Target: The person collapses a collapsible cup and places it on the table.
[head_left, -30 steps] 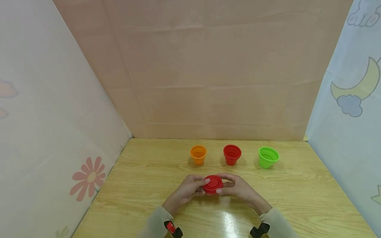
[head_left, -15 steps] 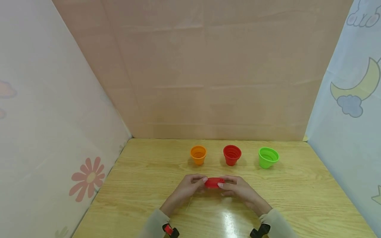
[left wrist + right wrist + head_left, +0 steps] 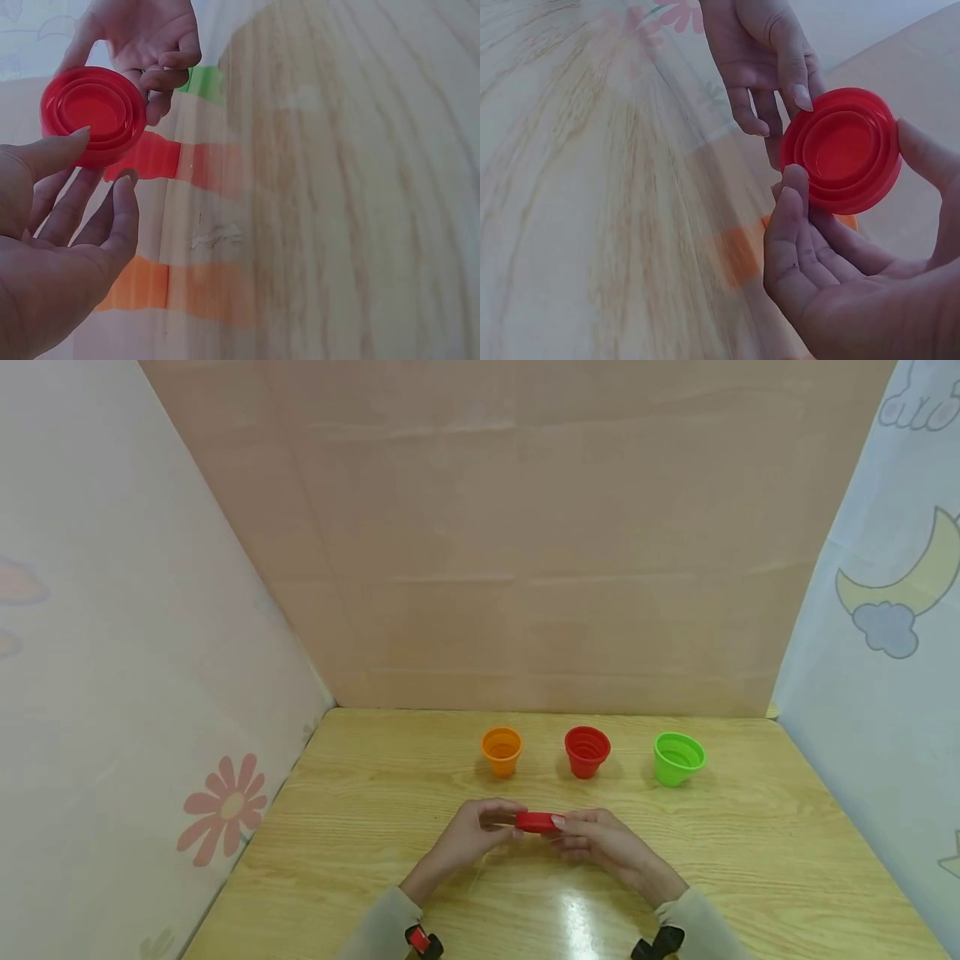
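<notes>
Two hands (image 3: 606, 845) pinching one red ringed disc (image 3: 537, 823), edge-on in head view; rings showing there earlier

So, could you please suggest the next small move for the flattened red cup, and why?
I'd probably have the left hand press the centre of the flattened red cup outward: its rings lie nested, the right hand grips its rim, and the orange cup, upright red cup and green cup beyond it all stand expanded.

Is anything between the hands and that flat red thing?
Nothing I can see: the left hand and right hand both hold the flat red thing. The orange cup, red cup and green cup stand beyond it.
</notes>
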`<state>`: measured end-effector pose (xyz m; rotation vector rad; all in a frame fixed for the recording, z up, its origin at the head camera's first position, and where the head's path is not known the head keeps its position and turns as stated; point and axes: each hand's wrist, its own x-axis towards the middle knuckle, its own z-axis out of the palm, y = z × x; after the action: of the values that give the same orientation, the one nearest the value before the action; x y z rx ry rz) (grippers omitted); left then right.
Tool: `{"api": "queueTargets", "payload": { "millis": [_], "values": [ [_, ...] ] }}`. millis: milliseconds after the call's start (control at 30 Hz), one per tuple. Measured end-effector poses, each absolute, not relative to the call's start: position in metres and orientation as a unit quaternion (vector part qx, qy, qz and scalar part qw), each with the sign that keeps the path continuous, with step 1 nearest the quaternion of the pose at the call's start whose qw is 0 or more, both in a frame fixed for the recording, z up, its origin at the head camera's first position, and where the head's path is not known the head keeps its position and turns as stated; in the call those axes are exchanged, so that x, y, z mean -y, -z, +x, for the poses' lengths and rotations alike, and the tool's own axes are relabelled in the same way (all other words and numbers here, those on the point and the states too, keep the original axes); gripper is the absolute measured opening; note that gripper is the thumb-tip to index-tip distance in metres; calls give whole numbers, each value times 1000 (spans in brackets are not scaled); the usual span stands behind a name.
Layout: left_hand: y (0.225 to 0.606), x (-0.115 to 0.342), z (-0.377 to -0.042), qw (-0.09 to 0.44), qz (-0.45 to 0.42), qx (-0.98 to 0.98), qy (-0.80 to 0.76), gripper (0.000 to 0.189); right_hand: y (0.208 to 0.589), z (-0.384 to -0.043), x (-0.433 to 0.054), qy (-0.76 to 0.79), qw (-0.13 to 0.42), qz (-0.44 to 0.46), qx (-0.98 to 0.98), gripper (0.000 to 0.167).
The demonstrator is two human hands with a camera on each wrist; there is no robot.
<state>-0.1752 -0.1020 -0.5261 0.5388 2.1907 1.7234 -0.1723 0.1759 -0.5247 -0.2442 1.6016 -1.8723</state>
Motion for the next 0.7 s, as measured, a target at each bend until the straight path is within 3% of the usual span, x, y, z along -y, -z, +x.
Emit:
{"api": "queueTargets", "payload": {
  "millis": [300, 467, 700],
  "values": [
    [524, 104, -173, 154, 171, -766, -601, 28, 523, -171, -175, 719, 346, -111, -593, 38],
    [524, 105, -174, 171, 144, -763, -607, 28, 520, -171, -174, 714, 301, -109, -623, 46],
    [525, 104, -176, 238, 83, -684, -684, 30, 519, -173, -177, 749, 269, -93, -599, 32]
  ]
}}
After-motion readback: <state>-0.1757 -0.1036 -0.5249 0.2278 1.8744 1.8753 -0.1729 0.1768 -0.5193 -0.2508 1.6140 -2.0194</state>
